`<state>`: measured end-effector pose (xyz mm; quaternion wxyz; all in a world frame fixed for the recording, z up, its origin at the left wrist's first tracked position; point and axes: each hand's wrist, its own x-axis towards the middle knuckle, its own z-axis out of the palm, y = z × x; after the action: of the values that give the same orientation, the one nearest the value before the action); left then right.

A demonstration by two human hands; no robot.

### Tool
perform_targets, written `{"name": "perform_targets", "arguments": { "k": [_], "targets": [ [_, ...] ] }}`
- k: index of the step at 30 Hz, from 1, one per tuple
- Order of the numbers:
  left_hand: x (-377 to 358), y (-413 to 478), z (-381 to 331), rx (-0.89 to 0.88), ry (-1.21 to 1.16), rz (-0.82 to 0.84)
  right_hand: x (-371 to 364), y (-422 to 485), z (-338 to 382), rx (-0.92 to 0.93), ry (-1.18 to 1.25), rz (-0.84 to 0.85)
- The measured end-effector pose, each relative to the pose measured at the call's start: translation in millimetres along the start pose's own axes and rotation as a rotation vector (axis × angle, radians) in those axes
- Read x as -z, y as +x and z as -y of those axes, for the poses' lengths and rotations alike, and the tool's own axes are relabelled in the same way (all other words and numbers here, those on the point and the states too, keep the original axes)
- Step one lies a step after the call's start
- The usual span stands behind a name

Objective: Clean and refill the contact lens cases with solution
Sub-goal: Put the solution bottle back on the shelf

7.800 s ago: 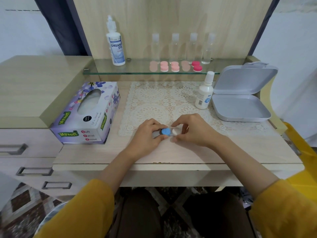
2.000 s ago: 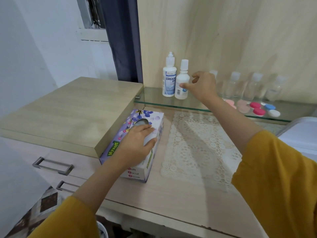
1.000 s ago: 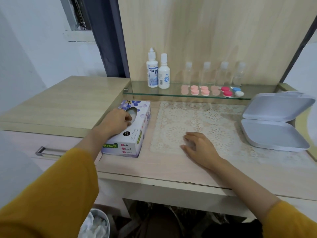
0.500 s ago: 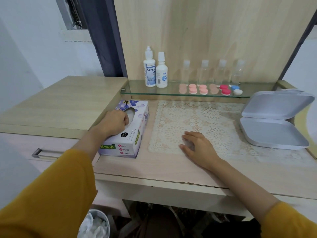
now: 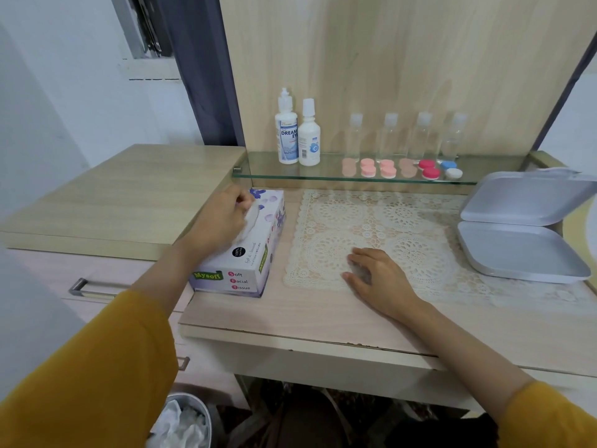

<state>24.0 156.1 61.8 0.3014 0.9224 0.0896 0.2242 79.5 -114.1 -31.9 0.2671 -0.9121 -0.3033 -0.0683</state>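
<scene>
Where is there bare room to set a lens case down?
Free: the lace mat between the right hand and the open grey box; the desk strip in front of the mat; the side cabinet top left of the tissue box. Crowded: the glass shelf, lined with bottles and lens cases.

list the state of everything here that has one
tissue box, slot up, tissue poking out
left hand, pinches tissue at the slot
right hand, open, flat on lace mat
grey case, lid open, empty
solution bottles, capped, upright
lens cases, capped, on glass shelf
</scene>
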Motion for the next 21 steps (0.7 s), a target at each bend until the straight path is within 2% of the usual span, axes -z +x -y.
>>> {"name": "perform_targets", "arguments": {
  "k": [6, 9, 17, 21],
  "targets": [
    [-1.9, -8.2, -51.4, -0.134, -0.072, 0.043, 6.0, -1.4, -0.9, -0.023, 0.078, -0.008],
    [-22.3, -14.3, -70.8, -0.206, -0.125, 0.054, 18.3, -7.2, -5.1, -0.072, 0.151, -0.078],
    [-125.1, -43.7, -80.4, -0.279, -0.103, 0.335, 51.7, -36.4, -32.4, -0.223, 0.223, -0.180],
    [-143.4, -56.7, -89.4, -0.288, -0.145, 0.391, 59.0, -44.0, -38.5, -0.251, 0.235, -0.192]
  ]
}}
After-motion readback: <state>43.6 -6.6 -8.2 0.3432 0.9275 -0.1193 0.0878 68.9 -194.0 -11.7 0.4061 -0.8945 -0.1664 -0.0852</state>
